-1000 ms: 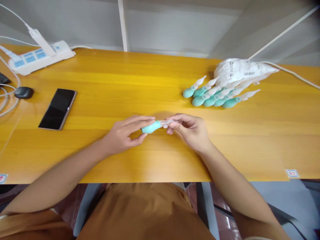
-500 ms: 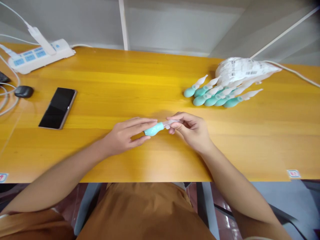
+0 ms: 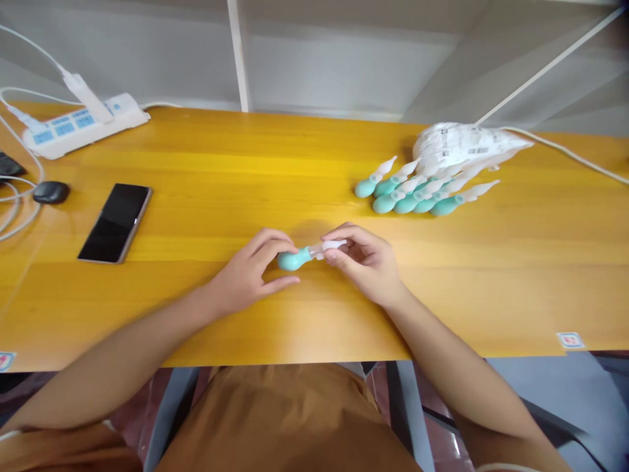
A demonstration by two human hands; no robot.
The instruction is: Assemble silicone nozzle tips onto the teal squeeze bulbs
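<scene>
A teal bulb syringe (image 3: pixel 293 260) with a clear neck and whitish tip lies sideways between my hands, in front of me over the table. My right hand (image 3: pixel 368 262) pinches it at the tip end between thumb and fingers. Around the bulb end is my left hand (image 3: pixel 250 269), its fingertips at the top of the bulb and its thumb stretched out apart below it. The left hand is open, with a gap between thumb and bulb.
Several similar bulb syringes (image 3: pixel 405 204) lie in rows at the back right, against a white plastic bag (image 3: pixel 457 144). At left are a phone (image 3: pixel 115 223), a black mouse (image 3: pixel 51 192) and a power strip (image 3: pixel 88 128) with cables.
My left thumb has moved away from the bulb and the left fingers have bent. The right hand still pinches the tip end. The view has shifted slightly.
</scene>
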